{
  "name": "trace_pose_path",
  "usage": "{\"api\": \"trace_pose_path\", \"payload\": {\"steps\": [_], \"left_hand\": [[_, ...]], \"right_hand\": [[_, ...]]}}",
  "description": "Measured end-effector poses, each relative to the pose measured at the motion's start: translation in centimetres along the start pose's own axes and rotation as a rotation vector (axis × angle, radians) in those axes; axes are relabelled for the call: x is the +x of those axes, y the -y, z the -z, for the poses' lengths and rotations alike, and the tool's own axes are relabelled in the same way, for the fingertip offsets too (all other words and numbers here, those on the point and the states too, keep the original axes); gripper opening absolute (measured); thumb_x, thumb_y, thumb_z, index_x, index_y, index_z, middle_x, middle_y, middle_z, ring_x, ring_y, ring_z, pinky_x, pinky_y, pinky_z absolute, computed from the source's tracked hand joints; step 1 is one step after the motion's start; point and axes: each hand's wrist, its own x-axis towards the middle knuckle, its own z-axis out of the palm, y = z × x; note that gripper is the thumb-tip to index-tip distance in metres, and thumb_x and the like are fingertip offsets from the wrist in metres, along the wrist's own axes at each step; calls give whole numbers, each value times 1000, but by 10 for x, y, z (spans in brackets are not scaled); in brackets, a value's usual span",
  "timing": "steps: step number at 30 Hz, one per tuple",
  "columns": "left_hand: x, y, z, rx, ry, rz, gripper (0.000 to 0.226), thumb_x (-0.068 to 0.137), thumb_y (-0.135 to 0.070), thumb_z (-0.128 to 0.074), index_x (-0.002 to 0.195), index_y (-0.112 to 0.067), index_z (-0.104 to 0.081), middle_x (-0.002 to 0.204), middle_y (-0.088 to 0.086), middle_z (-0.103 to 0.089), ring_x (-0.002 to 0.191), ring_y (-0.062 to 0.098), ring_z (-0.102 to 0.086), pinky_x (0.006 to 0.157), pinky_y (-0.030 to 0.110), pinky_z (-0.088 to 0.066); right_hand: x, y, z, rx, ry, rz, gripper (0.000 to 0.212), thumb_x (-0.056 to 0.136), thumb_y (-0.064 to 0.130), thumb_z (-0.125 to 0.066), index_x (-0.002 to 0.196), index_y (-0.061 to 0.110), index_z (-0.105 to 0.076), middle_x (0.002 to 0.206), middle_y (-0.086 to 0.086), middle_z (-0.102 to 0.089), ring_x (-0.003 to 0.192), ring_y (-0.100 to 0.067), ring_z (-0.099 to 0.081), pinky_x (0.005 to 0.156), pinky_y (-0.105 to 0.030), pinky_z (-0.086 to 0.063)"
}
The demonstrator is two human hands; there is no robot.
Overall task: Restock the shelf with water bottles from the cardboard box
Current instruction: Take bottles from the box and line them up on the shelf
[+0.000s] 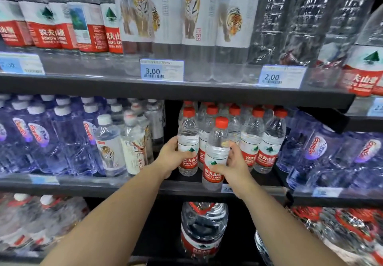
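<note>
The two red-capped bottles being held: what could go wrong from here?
1. The right hand holds the right bottle at the shelf edge; released there, it may fall.
2. Pushed in, it could topple the packed row behind.
3. The left bottle, gripped by the left hand, is beside a dark gap and could tip into it.

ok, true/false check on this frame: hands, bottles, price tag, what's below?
1. Left hand grips a red-capped bottle. True.
2. Right hand is empty. False: it holds a second bottle, also red-capped.
3. The price tag under the tiger-label bottles reads 3.00. True.
4. Cans stand below the hands. False: a large jug stands there.
</note>
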Motion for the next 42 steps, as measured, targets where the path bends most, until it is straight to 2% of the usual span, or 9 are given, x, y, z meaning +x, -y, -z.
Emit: {"api": "trace_pose_path", "payload": {"steps": [5,8,11,18,23,27,33,39,42], "left_hand": [[10,4,3,81,-6,-40,63,74,-3,-81,130,-17,-55,114,-3,-68,104,12,-64,71,16,-51],[14,3,2,98,-96,-51,66,72,-4,-83,127,-18,-49,108,-6,-63,93,6,-61,74,18,-49],[15,5,-2,141,-174,-79,67,68,-8,-87,119,-19,-45,99,-6,-62,83,1,-58,69,16,-48],[9,14,8,195,-225,-72,58,70,-22,-87,117,-24,-53,99,-1,-63,92,11,-61,78,23,-49],[-22,14,24,90,-127,-72,33,86,-6,-71,117,-12,-62,105,4,-68,91,15,-66,74,18,-54],[-39,17,29,25,87,-48,41,84,6,-69,122,-7,-61,113,8,-70,95,13,-68,77,20,-55],[-42,20,22,195,-33,-106,52,70,-7,-85,115,-15,-61,104,5,-71,93,21,-70,84,35,-59],[-54,10,17,368,-128,-161,50,72,-14,-84,114,-18,-58,100,-2,-64,89,10,-61,68,9,-47],[-68,-1,18,484,-184,-250,42,74,-15,-81,110,-20,-59,96,-10,-57,92,7,-53,71,7,-38]], "right_hand": [[0,0,4,-56,19,8,74,69,-7,-79,127,28,-49,116,6,-66,107,-7,-63,90,-30,-52],[-3,-5,6,-128,-35,14,65,68,5,-84,116,38,-52,112,7,-65,104,-8,-62,86,-27,-53],[-6,-10,7,-184,-87,14,66,65,14,-87,120,29,-53,112,8,-64,103,-7,-61,89,-27,-52],[-8,-9,-14,-251,-64,63,66,66,14,-87,121,26,-52,110,15,-62,100,0,-59,84,-18,-50],[-9,-10,-44,-280,-65,74,65,68,17,-86,122,24,-52,105,15,-62,92,5,-58,71,-11,-45],[-9,-11,-53,-305,-92,52,59,68,22,-86,120,19,-59,103,14,-63,89,-2,-61,74,-17,-49],[-5,-9,-54,-414,-12,45,52,73,23,-82,122,18,-64,108,9,-69,101,-9,-65,95,-38,-52],[-15,-5,-52,-517,-78,46,42,77,27,-79,115,16,-65,104,4,-67,95,-11,-63,89,-32,-53],[-32,2,-37,-625,-141,134,39,78,25,-77,115,16,-66,113,4,-63,104,-13,-60,93,-31,-49]]}}
